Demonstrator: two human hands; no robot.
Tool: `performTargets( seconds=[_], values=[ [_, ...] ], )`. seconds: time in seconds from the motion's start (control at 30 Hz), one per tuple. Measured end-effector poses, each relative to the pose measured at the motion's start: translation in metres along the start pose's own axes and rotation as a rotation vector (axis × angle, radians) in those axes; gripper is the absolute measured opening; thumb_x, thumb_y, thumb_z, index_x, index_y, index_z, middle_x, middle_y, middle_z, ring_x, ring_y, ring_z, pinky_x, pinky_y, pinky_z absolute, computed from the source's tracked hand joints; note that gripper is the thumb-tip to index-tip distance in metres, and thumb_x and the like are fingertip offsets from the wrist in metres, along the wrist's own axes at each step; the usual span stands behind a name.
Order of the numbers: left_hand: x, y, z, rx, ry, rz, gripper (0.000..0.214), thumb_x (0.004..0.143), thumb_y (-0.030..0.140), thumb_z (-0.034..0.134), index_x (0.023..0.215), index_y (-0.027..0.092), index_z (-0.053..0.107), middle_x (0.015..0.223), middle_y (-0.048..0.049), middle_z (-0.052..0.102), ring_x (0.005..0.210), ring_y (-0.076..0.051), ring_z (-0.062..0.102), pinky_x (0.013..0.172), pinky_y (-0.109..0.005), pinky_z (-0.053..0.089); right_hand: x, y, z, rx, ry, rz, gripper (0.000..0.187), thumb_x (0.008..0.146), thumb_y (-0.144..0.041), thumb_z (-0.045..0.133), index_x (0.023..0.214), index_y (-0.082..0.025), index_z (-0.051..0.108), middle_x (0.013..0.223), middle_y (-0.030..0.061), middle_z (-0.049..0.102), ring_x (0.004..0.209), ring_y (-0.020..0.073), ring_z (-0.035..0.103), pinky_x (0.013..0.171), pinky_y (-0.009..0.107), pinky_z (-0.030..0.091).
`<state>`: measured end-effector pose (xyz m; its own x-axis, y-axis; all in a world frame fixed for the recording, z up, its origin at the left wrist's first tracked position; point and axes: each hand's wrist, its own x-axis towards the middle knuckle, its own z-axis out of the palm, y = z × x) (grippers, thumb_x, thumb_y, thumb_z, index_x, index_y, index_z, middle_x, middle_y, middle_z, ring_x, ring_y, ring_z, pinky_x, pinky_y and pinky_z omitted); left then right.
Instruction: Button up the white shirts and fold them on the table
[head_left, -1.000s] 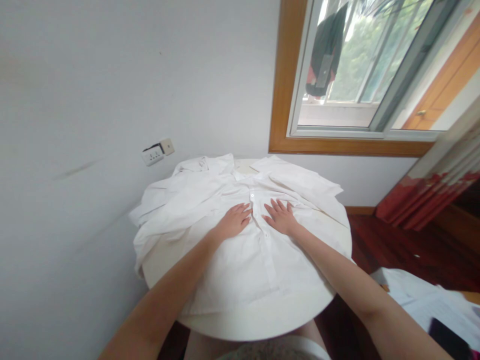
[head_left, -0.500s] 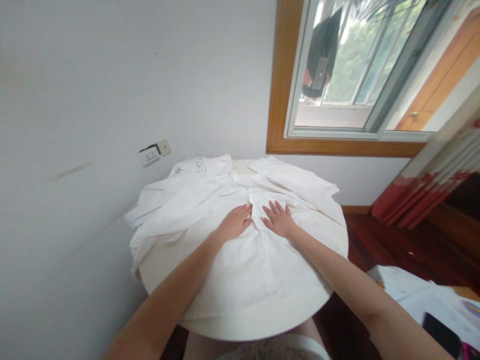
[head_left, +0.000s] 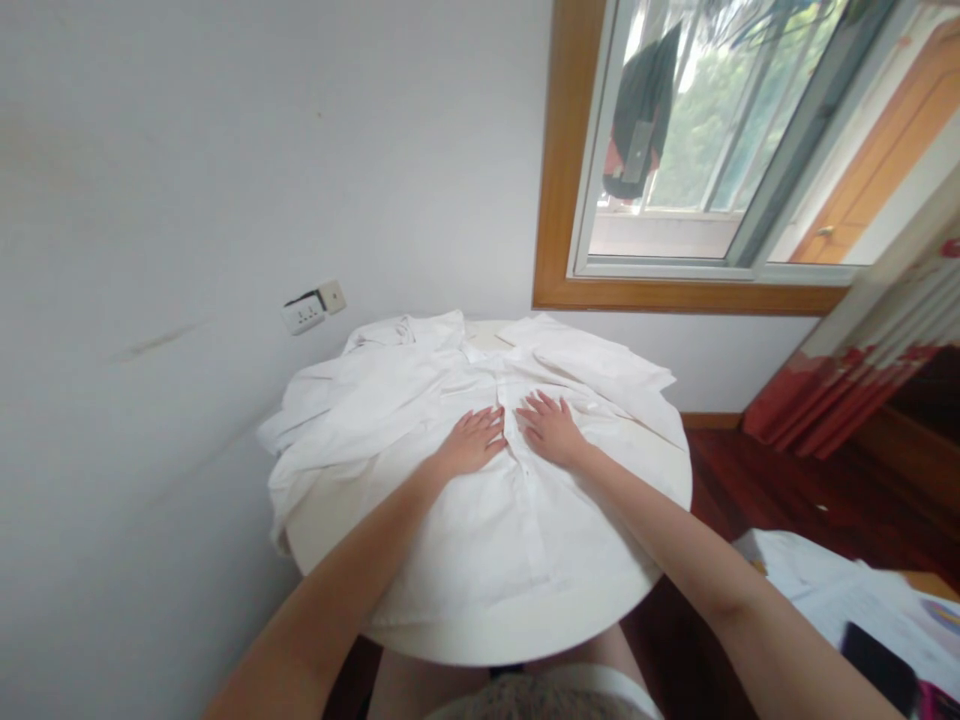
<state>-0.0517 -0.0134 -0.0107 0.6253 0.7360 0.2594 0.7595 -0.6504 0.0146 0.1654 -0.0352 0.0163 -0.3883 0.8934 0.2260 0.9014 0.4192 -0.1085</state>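
Moving right hand [head_left: 551, 430] slightly nearer the front strip [head_left: 529, 505] than half a second earlier, while resting left hand [head_left: 471, 442] across from it. Laying both flat, fingers loosely spread, gripping nothing, on a white shirt [head_left: 472, 545] covering much of a round table [head_left: 480, 648]. Probably handling light, limp, easily creasing; best gripping by strip and hem [head_left: 465, 612].

We looked through one camera, worn on the head, facing forward and down. From above the near edge of the round worktop [head_left: 517, 637], we took in the white shirt [head_left: 480, 530] at close range, low in the middle of the view; the wall [head_left: 225, 150] stood behind it, and the window [head_left: 810, 135] lay farther off at upper right.
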Motion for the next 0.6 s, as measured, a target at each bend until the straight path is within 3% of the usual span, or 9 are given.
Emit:
performTargets(
  seconds=[0.07, 0.17, 0.33, 0.47, 0.6],
  values=[
    [-0.001, 0.001, -0.001, -0.028, 0.017, 0.0, 0.043, 0.094, 0.044, 0.037, 0.13, 0.028, 0.051, 0.145, -0.0062, 0.043, 0.136, -0.023, 0.034, 0.112, -0.049, 0.026, 0.007, -0.004, 0.004, 0.04, 0.01, -0.07, 0.042, 0.095, -0.032, 0.034, 0.134, -0.027, 0.049, 0.144, 0.0046, 0.043, 0.138, 0.0209, 0.026, 0.111, 0.047, 0.02],
    [-0.002, -0.001, 0.0, -0.082, 0.052, -0.006, 0.041, 0.092, 0.044, 0.042, 0.125, 0.025, 0.055, 0.14, -0.0087, 0.049, 0.134, -0.025, 0.038, 0.11, -0.052, 0.028, 0.015, -0.006, 0.015, 0.109, -0.006, -0.108, 0.042, 0.095, -0.03, 0.034, 0.136, -0.027, 0.047, 0.141, 0.004, 0.047, 0.133, 0.0164, 0.036, 0.11, 0.039, 0.027],
    [-0.004, -0.011, 0.003, -0.249, 0.177, -0.032, 0.042, 0.087, 0.034, 0.053, 0.126, 0.021, 0.053, 0.13, -0.01, 0.057, 0.124, -0.022, 0.049, 0.107, -0.045, 0.037, 0.019, 0.002, 0.026, 0.14, -0.034, -0.142, 0.046, 0.097, -0.038, 0.033, 0.141, -0.028, 0.039, 0.147, 0.0026, 0.04, 0.137, 0.0154, 0.031, 0.112, 0.041, 0.023],
    [-0.005, -0.012, -0.001, -0.338, 0.301, -0.098, 0.039, 0.087, 0.022, 0.048, 0.126, 0.02, 0.053, 0.122, -0.0091, 0.06, 0.115, -0.02, 0.054, 0.103, -0.042, 0.042, 0.02, 0.004, 0.026, 0.125, -0.059, -0.149, 0.046, 0.097, -0.038, 0.031, 0.141, -0.028, 0.04, 0.149, 0.0031, 0.036, 0.139, 0.0162, 0.027, 0.112, 0.043, 0.021],
    [-0.007, -0.003, -0.008, -0.334, 0.266, 0.077, 0.036, 0.086, 0.018, 0.049, 0.121, 0.024, 0.058, 0.122, -0.0061, 0.059, 0.115, -0.019, 0.051, 0.103, -0.04, 0.042, 0.021, 0.003, 0.027, 0.158, -0.046, -0.134, 0.044, 0.096, -0.032, 0.034, 0.139, -0.027, 0.043, 0.148, 0.0038, 0.037, 0.139, 0.0156, 0.028, 0.112, 0.042, 0.022]
  ],
)
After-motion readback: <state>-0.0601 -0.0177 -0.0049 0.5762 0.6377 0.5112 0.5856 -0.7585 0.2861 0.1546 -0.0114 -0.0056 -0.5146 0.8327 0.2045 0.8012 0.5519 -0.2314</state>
